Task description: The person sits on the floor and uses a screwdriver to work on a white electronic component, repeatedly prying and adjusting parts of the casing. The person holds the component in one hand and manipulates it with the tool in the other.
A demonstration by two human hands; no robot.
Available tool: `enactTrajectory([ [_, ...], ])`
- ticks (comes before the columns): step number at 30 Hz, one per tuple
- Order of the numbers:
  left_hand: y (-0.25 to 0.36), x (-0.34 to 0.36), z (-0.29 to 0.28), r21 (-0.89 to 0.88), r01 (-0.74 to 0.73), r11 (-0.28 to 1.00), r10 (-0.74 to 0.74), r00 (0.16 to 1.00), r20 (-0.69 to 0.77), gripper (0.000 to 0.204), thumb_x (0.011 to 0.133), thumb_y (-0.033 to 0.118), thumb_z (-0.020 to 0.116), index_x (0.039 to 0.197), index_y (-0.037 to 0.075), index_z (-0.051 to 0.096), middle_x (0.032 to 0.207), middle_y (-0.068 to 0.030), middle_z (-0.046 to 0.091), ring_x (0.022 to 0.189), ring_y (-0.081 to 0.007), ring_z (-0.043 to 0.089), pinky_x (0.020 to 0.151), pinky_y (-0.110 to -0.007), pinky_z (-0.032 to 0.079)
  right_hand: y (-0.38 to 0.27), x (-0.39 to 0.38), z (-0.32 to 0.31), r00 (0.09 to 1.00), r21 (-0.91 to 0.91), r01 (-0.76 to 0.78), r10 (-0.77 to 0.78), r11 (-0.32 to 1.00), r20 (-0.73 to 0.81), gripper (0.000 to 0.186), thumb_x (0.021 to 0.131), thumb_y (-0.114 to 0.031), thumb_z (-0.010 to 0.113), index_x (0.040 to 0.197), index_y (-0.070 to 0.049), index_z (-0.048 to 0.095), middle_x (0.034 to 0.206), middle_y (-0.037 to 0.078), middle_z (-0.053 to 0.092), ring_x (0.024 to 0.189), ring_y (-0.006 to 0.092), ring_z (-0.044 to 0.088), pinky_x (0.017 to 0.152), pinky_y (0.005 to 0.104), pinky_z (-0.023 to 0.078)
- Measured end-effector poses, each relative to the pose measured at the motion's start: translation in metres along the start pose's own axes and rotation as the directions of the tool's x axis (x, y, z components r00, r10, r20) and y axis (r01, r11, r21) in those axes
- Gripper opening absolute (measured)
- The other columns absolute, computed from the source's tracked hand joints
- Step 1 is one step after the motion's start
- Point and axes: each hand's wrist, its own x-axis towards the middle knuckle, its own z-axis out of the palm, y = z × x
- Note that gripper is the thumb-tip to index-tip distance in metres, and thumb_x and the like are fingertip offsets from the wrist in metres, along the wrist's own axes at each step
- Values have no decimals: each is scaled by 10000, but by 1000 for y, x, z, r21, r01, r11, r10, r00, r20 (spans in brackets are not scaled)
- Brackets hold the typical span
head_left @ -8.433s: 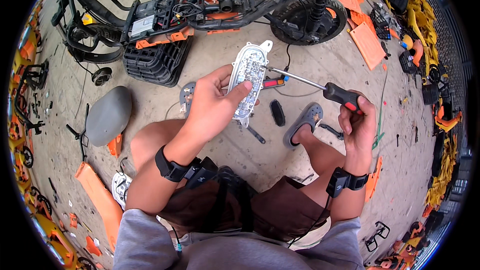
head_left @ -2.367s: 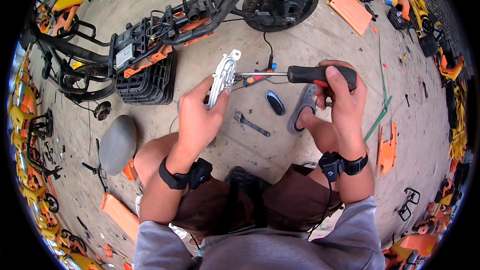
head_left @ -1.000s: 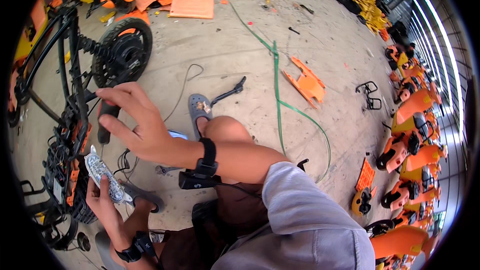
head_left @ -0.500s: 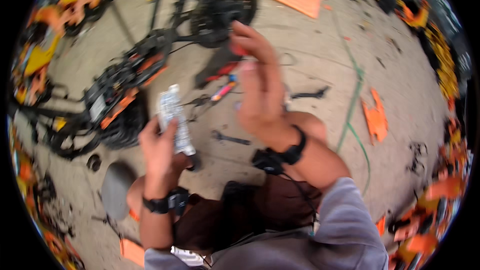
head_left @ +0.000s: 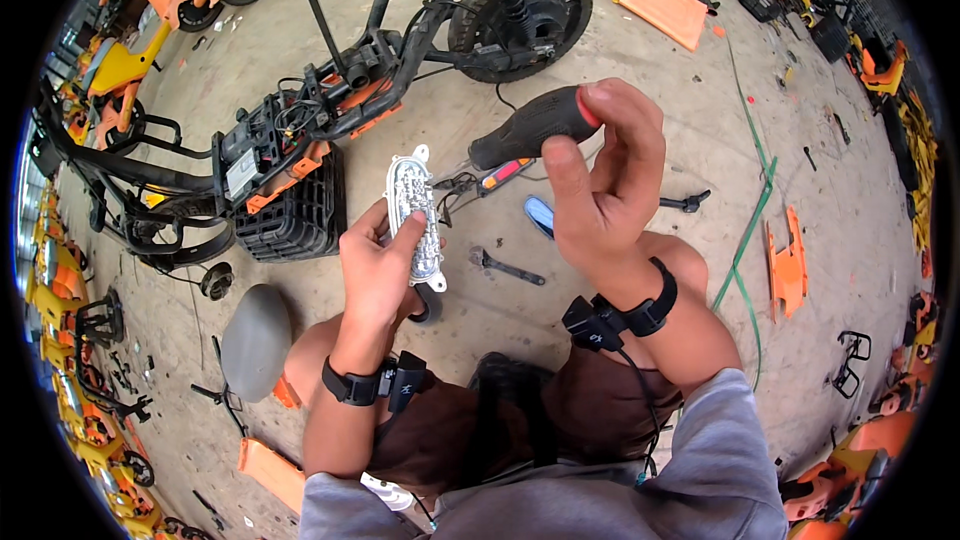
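Observation:
My left hand [head_left: 375, 265] holds an oblong clear-and-silver lamp unit [head_left: 412, 190] by its lower half, thumb across its face. The lamp stands roughly upright, with small mounting tabs at its ends. To its right, my right hand [head_left: 606, 190] grips a screwdriver [head_left: 530, 130] by the red end of its thick black handle. The screwdriver's handle slants down to the left, its front end near the lamp but apart from it. Its shaft is hard to make out. Both wrists wear black straps with small devices.
A stripped black scooter frame [head_left: 385, 45] lies ahead, beside a black crate [head_left: 290, 225]. An adjustable wrench [head_left: 510, 268], red-and-white light strip [head_left: 506, 174], green strap [head_left: 757, 208], orange panel [head_left: 788, 265] and grey seat [head_left: 256, 343] lie on the floor. Orange and yellow scooters line the edges.
The view has shifted, so the scene sits farther right and is sharper. My right hand has turned, and the screwdriver handle now shows clearly. The lamp stays in my left hand.

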Motion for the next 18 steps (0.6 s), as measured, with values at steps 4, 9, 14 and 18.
enactTrajectory([
  [4, 0, 1, 0, -12, 5, 1000, -5, 1000, -13, 230, 944, 17, 632, 1135, -112, 632, 920, -122, 698, 699, -157, 691, 563, -272, 537, -5, 2, -4, 998, 60, -44, 40, 997, 57, 330, 980, 0, 418, 1305, 5, 473, 1404, 213, 461, 1233, 268, 534, 1088, 395, 394],
  [9, -1, 1, -1, -31, -11, 999, 11, 1000, -6, 223, 944, 12, 632, 1128, -114, 632, 906, -116, 694, 696, -161, 692, 573, -275, 547, -5, -1, 1, 996, 68, -82, 85, 994, -37, 257, 970, 4, 464, 1214, -1, 547, 1381, 225, 523, 1193, 264, 550, 1028, 376, 425],
  [14, -3, 1, -2, -1, -9, 1000, 9, 1000, -1, 197, 949, 30, 627, 1106, -85, 653, 908, -91, 703, 722, -175, 709, 631, -294, 578, -6, 3, -2, 998, 51, -55, 57, 997, -40, 258, 950, 13, 506, 1198, -12, 571, 1330, 198, 548, 1171, 260, 546, 997, 382, 437],
  [18, -3, 2, -3, -2, -1, 1000, 1, 1000, 2, 184, 948, 30, 629, 1094, -79, 658, 894, -90, 702, 716, -176, 708, 618, -291, 566, -4, 0, -3, 996, 30, -91, 91, 995, -15, 284, 941, 2, 528, 1221, -13, 573, 1369, 224, 525, 1164, 273, 546, 1013, 386, 421],
])
